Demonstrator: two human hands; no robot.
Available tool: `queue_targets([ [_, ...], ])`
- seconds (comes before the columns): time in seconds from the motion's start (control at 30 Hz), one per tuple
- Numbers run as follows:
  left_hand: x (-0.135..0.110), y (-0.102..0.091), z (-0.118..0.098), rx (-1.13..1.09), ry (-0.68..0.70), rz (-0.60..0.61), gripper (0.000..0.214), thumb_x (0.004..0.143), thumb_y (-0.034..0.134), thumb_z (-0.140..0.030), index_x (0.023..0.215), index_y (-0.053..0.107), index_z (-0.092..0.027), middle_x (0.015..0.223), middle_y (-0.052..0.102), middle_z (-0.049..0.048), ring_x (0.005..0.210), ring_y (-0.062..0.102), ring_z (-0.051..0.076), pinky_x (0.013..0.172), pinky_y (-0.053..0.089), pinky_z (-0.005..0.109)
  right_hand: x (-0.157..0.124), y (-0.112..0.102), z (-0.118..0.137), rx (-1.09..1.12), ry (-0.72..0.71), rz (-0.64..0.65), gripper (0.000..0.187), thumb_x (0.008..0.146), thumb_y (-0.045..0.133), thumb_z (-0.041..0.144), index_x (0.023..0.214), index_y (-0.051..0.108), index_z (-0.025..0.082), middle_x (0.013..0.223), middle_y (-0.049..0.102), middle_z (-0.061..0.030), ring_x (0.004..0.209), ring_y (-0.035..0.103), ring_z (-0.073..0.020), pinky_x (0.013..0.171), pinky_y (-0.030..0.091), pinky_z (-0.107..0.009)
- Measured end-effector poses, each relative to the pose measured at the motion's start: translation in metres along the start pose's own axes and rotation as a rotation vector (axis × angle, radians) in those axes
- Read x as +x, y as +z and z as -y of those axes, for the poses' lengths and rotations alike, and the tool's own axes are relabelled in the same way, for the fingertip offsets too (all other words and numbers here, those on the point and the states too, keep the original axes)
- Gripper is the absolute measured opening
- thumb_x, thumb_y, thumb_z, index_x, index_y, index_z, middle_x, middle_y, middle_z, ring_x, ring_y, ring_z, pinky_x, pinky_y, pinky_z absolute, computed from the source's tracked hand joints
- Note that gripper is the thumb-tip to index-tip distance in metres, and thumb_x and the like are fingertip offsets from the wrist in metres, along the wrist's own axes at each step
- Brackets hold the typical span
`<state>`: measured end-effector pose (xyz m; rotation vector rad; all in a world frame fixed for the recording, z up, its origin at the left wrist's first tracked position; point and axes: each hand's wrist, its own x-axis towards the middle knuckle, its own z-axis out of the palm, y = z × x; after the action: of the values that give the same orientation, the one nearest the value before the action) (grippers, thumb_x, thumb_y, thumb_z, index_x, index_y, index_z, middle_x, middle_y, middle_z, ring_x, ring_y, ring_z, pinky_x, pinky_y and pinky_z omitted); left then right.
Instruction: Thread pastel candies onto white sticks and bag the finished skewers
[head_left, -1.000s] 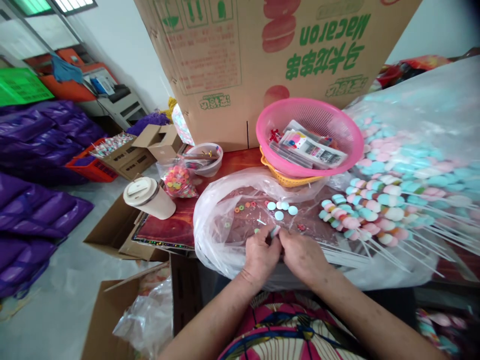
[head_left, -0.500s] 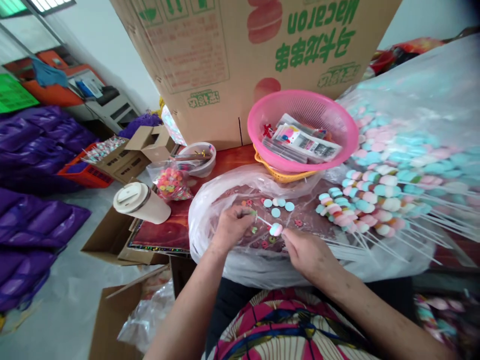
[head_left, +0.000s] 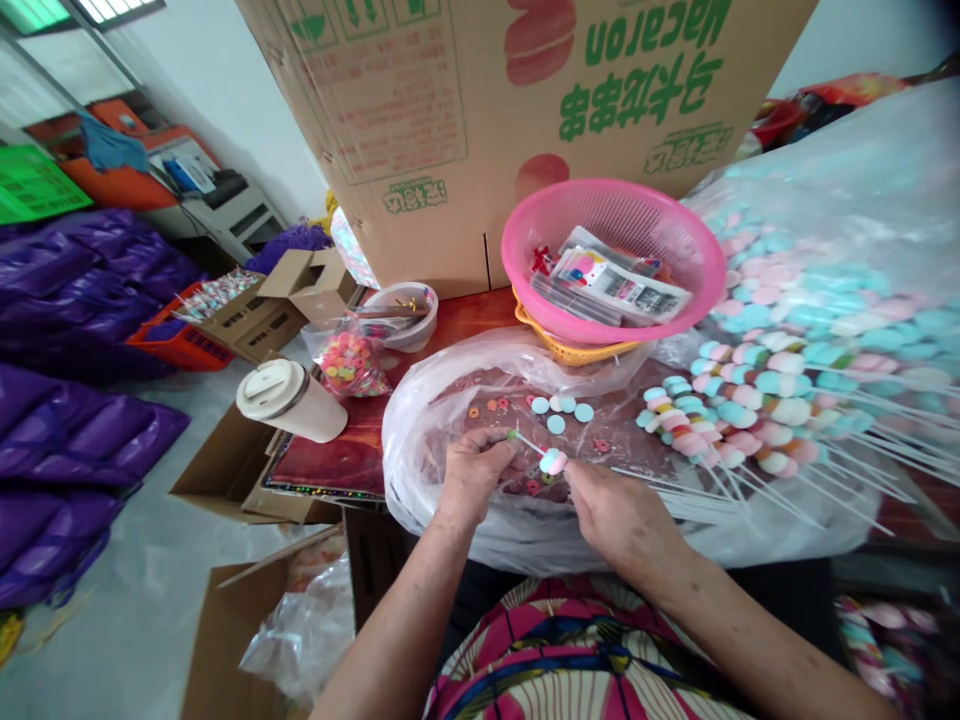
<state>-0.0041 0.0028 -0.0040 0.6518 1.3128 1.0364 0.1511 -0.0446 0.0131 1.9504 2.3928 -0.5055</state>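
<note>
one stick (head_left: 531,446) was held low over the plastic sheet (head_left: 420,420) at the counter's (head_left: 337,455) near edge; the left hand (head_left: 472,475) pinched a green ring (head_left: 514,435) at its tip, the right hand (head_left: 619,510) pinched the stick by its pink candy (head_left: 553,461).

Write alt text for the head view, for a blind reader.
Two hands hold a thin stick over a clear plastic bag: the left hand pinches its tip, the right hand its other end beside a pink-and-blue candy disc threaded on it. Loose candy discs, finished skewers and a pink basket lie beyond.
</note>
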Motion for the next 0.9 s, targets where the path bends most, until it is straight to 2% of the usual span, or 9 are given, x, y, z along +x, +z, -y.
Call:
queue_targets([
  [0.23, -0.003, 0.000, 0.002, -0.011, 0.029, -0.004, 0.023, 0.056, 0.075, -0.023, 0.075, 0.065, -0.013, 0.056, 0.065, 0.0005, 0.051, 0.063, 0.015, 0.049, 0.051, 0.024, -0.002, -0.005, 0.005, -0.032, 0.041, 0.080, 0.032, 0.090, 0.035, 0.012, 0.110, 0.059, 0.016, 0.097, 0.069, -0.0091, 0.087, 0.066, -0.0223, 0.066, 0.042, -0.029],
  [0.33, -0.003, -0.002, 0.001, -0.059, 0.042, 0.093, 0.027, 0.057, 0.078, -0.030, 0.074, 0.065, -0.013, 0.058, 0.066, 0.0010, 0.053, 0.063, 0.015, 0.050, 0.051, 0.025, -0.002, -0.007, 0.005, -0.021, 0.050, 0.079, 0.033, 0.089, 0.036, 0.011, 0.113, 0.058, 0.016, 0.099, 0.069, -0.0099, 0.088, 0.066, -0.0212, 0.066, 0.042, -0.028],
  [0.43, -0.002, -0.003, 0.006, -0.194, -0.017, 0.222, 0.034, 0.057, 0.080, -0.037, 0.073, 0.063, -0.013, 0.063, 0.066, 0.0023, 0.054, 0.063, 0.014, 0.051, 0.051, 0.025, -0.004, -0.005, 0.004, -0.005, 0.041, 0.061, 0.032, 0.088, 0.038, 0.010, 0.111, 0.059, 0.015, 0.097, 0.070, -0.0111, 0.085, 0.066, -0.0200, 0.065, 0.041, -0.026],
  [0.57, 0.000, 0.001, 0.016, -0.221, -0.158, 0.345, 0.034, 0.054, 0.082, -0.034, 0.069, 0.057, -0.015, 0.054, 0.056, -0.0037, 0.042, 0.048, 0.007, 0.043, 0.038, 0.020, 0.000, 0.011, -0.002, 0.142, -0.039, -0.086, 0.029, 0.088, 0.035, 0.012, 0.098, 0.062, 0.014, 0.087, 0.069, -0.0103, 0.077, 0.064, -0.0193, 0.064, 0.040, -0.026],
  [0.63, 0.007, 0.002, 0.012, -0.041, -0.114, 0.340, 0.029, 0.062, 0.075, -0.038, 0.070, 0.057, -0.016, 0.052, 0.050, -0.0051, 0.039, 0.040, 0.005, 0.041, 0.032, 0.020, 0.007, 0.019, -0.009, 0.306, -0.079, -0.140, 0.030, 0.090, 0.032, 0.019, 0.087, 0.061, 0.016, 0.075, 0.067, -0.0075, 0.068, 0.061, -0.0174, 0.061, 0.039, -0.026],
  [0.7, 0.023, -0.003, -0.001, 0.343, 0.111, 0.203, 0.021, 0.074, 0.064, -0.038, 0.072, 0.060, -0.018, 0.054, 0.051, -0.0034, 0.043, 0.043, 0.008, 0.045, 0.034, 0.022, 0.013, 0.024, -0.018, 0.475, -0.067, -0.136, 0.032, 0.092, 0.032, 0.029, 0.077, 0.058, 0.018, 0.061, 0.061, -0.0024, 0.057, 0.056, -0.0151, 0.057, 0.038, -0.025],
  [0.77, 0.042, -0.011, -0.016, 0.807, 0.374, 0.027, 0.015, 0.076, 0.059, -0.028, 0.064, 0.060, -0.018, 0.061, 0.056, 0.0005, 0.058, 0.055, 0.014, 0.060, 0.042, 0.025, 0.016, 0.024, -0.025, 0.587, -0.044, -0.126, 0.034, 0.092, 0.033, 0.036, 0.070, 0.054, 0.020, 0.054, 0.054, 0.0015, 0.051, 0.050, -0.0134, 0.055, 0.036, -0.024],
  [0.83, 0.059, -0.021, -0.028, 0.970, 0.433, -0.043, 0.017, 0.070, 0.062, -0.016, 0.054, 0.056, -0.018, 0.066, 0.060, 0.0044, 0.073, 0.060, 0.020, 0.074, 0.043, 0.029, 0.016, 0.022, -0.027, 0.620, -0.059, -0.136, 0.035, 0.091, 0.034, 0.038, 0.065, 0.050, 0.020, 0.053, 0.051, 0.0025, 0.051, 0.047, -0.0125, 0.053, 0.034, -0.023],
  [0.9, 0.067, -0.028, -0.033, 1.014, 0.428, -0.037, 0.020, 0.067, 0.061, -0.011, 0.049, 0.054, -0.019, 0.066, 0.061, 0.0063, 0.079, 0.060, 0.023, 0.080, 0.042, 0.032, 0.012, 0.020, -0.025, 0.596, -0.090, -0.147, 0.036, 0.091, 0.034, 0.038, 0.063, 0.048, 0.020, 0.054, 0.051, 0.0019, 0.052, 0.045, -0.0124, 0.053, 0.033, -0.023],
])
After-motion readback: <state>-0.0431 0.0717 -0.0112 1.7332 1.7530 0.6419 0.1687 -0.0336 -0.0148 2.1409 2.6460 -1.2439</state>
